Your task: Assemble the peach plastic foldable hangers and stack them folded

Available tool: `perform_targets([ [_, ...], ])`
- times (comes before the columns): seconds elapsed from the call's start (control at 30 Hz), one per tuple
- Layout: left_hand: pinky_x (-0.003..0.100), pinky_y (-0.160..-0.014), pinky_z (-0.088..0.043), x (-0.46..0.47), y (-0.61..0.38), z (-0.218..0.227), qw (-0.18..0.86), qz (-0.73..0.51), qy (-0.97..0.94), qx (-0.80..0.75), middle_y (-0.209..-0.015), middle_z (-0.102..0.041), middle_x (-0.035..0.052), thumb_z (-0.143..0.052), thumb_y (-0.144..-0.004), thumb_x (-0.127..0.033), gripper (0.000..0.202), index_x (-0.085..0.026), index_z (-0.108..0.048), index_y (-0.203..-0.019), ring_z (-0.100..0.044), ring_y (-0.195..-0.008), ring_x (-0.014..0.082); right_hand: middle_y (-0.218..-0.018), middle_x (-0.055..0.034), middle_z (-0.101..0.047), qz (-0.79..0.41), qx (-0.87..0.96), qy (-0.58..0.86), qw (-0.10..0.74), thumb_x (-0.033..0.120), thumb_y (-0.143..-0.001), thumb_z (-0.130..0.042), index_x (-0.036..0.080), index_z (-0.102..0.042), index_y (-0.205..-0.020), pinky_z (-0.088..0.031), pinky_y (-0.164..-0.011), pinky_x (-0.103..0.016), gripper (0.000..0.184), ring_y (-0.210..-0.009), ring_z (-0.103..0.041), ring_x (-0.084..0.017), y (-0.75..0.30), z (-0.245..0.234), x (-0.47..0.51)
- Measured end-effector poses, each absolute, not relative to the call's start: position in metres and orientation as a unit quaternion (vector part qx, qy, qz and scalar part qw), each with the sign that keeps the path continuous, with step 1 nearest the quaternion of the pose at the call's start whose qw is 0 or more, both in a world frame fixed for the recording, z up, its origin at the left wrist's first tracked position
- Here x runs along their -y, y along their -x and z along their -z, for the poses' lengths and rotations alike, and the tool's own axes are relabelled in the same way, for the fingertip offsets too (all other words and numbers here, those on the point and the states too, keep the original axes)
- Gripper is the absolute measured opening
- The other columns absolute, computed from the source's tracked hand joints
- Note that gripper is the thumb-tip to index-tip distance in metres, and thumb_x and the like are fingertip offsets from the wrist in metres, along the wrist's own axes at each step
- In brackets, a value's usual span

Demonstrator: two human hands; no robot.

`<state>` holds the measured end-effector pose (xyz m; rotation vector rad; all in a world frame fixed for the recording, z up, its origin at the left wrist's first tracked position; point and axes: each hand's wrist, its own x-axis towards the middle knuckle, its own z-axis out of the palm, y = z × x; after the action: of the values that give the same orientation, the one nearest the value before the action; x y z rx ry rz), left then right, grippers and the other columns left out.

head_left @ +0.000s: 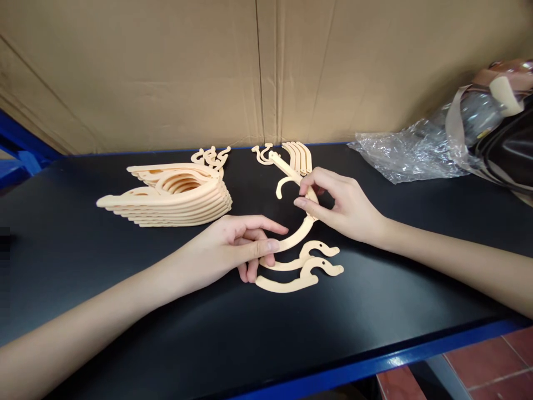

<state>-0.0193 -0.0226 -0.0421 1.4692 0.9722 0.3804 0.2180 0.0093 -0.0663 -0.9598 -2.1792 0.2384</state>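
A peach plastic hanger piece (296, 236) with a curved arm is held between both hands over the black table (125, 311). My left hand (239, 244) pinches its lower curved end with thumb and fingers. My right hand (337, 203) grips its upper part, where a straight bar and hook (282, 166) stick out toward the back. Two loose curved hanger arms (300, 272) lie on the table just below the hands.
A stack of several assembled peach hangers (175, 194) lies at the back left. A small row of hanger parts (297, 155) sits near the cardboard wall (258, 72). Crumpled clear plastic (403, 153) and a dark bag (506, 144) are at the right. The table's blue front edge (375, 364) runs below.
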Motion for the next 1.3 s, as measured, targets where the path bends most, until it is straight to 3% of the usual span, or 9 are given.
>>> perform_targets([
  [0.07, 0.017, -0.045, -0.048, 0.023, 0.019, 0.044, 0.61, -0.177, -0.644, -0.427, -0.068, -0.065, -0.0029, -0.066, -0.086, -0.041, 0.029, -0.02, -0.068, -0.107, -0.056, -0.047, 0.0071, -0.074, 0.0036, -0.051, -0.101, 0.839, 0.392, 0.364, 0.018, -0.088, -0.058, 0.021, -0.055, -0.087, -0.041, -0.064, -0.025, 0.004, -0.066, -0.049, -0.012, -0.218, 0.067, -0.01],
  [0.13, 0.016, -0.043, -0.048, 0.023, 0.019, 0.045, 0.6, -0.193, -0.645, -0.432, -0.072, -0.066, -0.0023, -0.065, -0.087, -0.041, 0.029, -0.021, -0.068, -0.107, -0.057, -0.048, 0.0074, -0.073, 0.0042, -0.049, -0.103, 0.835, 0.402, 0.362, 0.011, -0.085, -0.054, 0.021, -0.054, -0.087, -0.04, -0.064, -0.025, 0.01, -0.064, -0.047, -0.012, -0.219, 0.068, -0.012],
  [0.37, 0.016, -0.042, -0.048, 0.022, 0.02, 0.051, 0.522, -0.248, -0.68, -0.451, -0.086, -0.068, 0.0007, -0.064, -0.088, -0.037, 0.028, -0.021, -0.065, -0.111, -0.059, -0.053, 0.0089, -0.088, -0.0017, -0.06, -0.074, 0.843, 0.415, 0.334, 0.002, -0.083, -0.043, 0.02, -0.055, -0.088, -0.041, -0.067, -0.027, 0.022, -0.077, -0.056, -0.016, -0.223, 0.074, -0.018],
  [0.7, 0.021, -0.053, -0.037, 0.025, 0.022, 0.052, 0.2, -0.206, -0.853, -0.435, -0.089, -0.068, -0.0008, -0.052, -0.094, -0.037, 0.023, -0.023, -0.069, -0.103, -0.054, -0.059, 0.0096, -0.088, -0.0023, -0.064, -0.07, 0.857, 0.415, 0.298, 0.001, -0.086, -0.041, 0.021, -0.057, -0.085, -0.043, -0.078, -0.032, 0.025, -0.085, -0.056, -0.019, -0.221, 0.074, -0.018],
  [1.03, 0.021, -0.054, -0.036, 0.024, 0.024, 0.056, 0.149, -0.199, -0.888, -0.387, -0.099, -0.066, -0.001, -0.051, -0.097, -0.03, 0.019, -0.024, -0.068, -0.104, -0.048, -0.055, 0.0063, -0.092, -0.0036, -0.066, -0.095, 0.858, 0.41, 0.296, -0.003, -0.077, -0.04, 0.021, -0.05, -0.077, -0.043, -0.08, -0.033, 0.027, -0.091, -0.057, -0.021, -0.224, 0.077, -0.022],
  [1.3, 0.02, -0.059, -0.041, 0.03, 0.026, 0.057, 0.126, -0.217, -0.912, -0.326, -0.098, -0.067, 0.0, -0.052, -0.097, -0.027, 0.016, -0.022, -0.066, -0.104, -0.06, -0.07, 0.0091, -0.09, -0.002, -0.065, -0.099, 0.853, 0.419, 0.294, -0.007, -0.072, -0.039, 0.02, -0.052, -0.08, -0.043, -0.082, -0.033, 0.031, -0.09, -0.056, -0.02, -0.224, 0.076, -0.022],
])
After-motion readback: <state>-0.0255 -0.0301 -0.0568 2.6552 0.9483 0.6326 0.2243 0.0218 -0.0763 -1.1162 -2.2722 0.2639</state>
